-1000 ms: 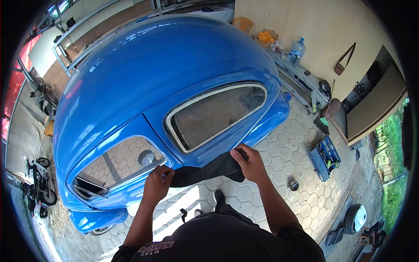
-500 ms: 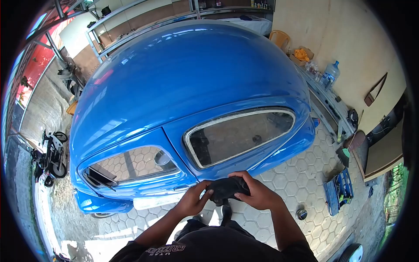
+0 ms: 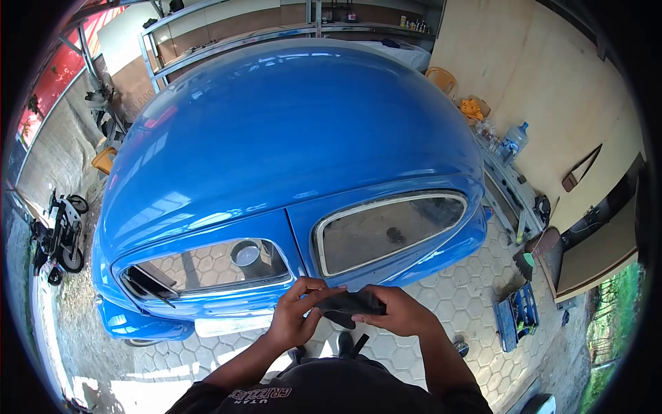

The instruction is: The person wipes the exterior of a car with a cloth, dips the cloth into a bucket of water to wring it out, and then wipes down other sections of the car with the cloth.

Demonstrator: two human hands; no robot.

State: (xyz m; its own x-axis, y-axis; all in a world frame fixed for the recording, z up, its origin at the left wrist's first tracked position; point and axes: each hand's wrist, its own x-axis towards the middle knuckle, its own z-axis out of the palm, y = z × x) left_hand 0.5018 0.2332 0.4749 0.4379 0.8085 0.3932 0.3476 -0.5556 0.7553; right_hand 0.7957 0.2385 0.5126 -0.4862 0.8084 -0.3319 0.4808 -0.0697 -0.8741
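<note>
In front of my chest, both hands hold a dark, flat, flexible piece (image 3: 349, 303), perhaps folded cloth or sandpaper; its kind is unclear. My left hand (image 3: 298, 314) pinches its left edge between thumb and fingers. On the other side, my right hand (image 3: 398, 310) grips the right end, thumb underneath. Just beyond my hands stands a rounded blue car (image 3: 296, 131), its door window (image 3: 207, 265) and rear side window (image 3: 393, 231) facing me. Neither hand clearly touches the bodywork.
A blue toolbox (image 3: 516, 317) lies on the hexagonal paving to the right. Along the right wall are a metal frame (image 3: 507, 186), a water jug (image 3: 514, 140) and a broom (image 3: 526, 261). A motorbike (image 3: 62, 238) stands far left; a shelf rack (image 3: 234, 52) is behind the car.
My hands have turned the dark piece, which now looks narrower and more edge-on. The left fingers have lifted over its top edge. My view has shifted slightly to the right.
</note>
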